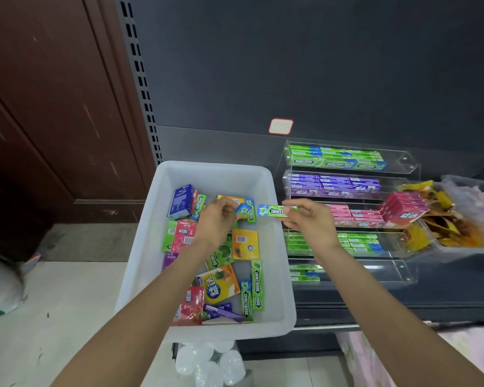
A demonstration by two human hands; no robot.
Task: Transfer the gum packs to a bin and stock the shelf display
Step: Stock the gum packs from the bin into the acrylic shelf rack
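A white plastic bin (151, 219) holds several loose gum packs in green, orange, red, purple and blue. My left hand (217, 219) hovers over the bin's far half, pinching a green and blue gum stick (243, 208) by its end. My right hand (309, 219) is over the bin's right rim, fingers closed on a green Doublemint stick (271, 211) held level. Right of the bin stands a clear tiered display (403, 163) with rows of green, purple and pink packs.
A stack of red gum boxes (403, 208) leans at the display's right side, beside a clear tub (464, 244) of yellow-wrapped goods. Dark shelf backing rises behind. A brown wooden panel is at left. Clear plastic cups (207, 361) lie below the bin.
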